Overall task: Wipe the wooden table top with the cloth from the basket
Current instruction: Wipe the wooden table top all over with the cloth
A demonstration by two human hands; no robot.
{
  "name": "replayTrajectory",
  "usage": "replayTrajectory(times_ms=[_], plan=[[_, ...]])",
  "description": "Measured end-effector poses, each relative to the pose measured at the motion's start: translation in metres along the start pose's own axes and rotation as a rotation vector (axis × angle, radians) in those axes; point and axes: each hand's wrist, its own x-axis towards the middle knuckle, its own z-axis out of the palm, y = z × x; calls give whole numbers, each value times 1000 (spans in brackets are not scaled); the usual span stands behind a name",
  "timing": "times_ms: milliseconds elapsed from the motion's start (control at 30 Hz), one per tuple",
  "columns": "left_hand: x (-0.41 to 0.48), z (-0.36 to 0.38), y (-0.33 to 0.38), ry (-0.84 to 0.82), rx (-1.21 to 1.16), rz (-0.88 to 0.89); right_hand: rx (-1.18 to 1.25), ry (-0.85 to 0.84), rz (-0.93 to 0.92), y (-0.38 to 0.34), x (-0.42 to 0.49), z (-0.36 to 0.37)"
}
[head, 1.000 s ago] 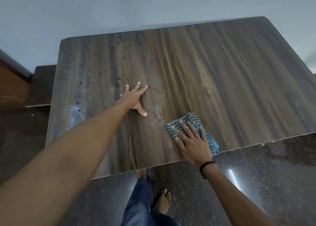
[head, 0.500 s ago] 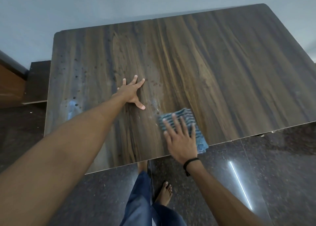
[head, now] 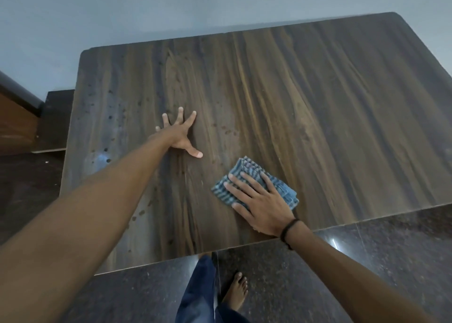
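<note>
Cloth [head: 254, 184] pressed flat under my right hand [head: 260, 204], near the near edge of the wooden table top [head: 318, 117].

My right fingers lay spread and flat on the folded checked cloth, pinning rather than gripping it; my left hand [head: 179, 133] was braced open-palmed further left, holding nothing. Dark spots [head: 110, 117] dotted the left part of the top, with a few between the hands. I judged that even palm pressure and overlapping strokes toward those spots, with the cloth kept folded, would serve best.
</note>
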Motion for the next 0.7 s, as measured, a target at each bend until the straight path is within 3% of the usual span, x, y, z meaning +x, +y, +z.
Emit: replayTrajectory(times_ms=[100, 233, 367, 600, 700], plan=[[-1, -3, 3, -46, 47, 9, 7, -45, 5, 22, 27, -9], [2, -7, 6, -65, 24, -16, 15, 33, 201, 46, 114, -35], [12, -22, 5, 20, -75, -82, 136, 33, 340, 47, 167, -49], [43, -62, -22, 63, -75, -99, 9, -78, -96, 7, 33, -10], [54, -67, -32, 12, -76, -118, -56, -109, -203, 32, 59, -18]])
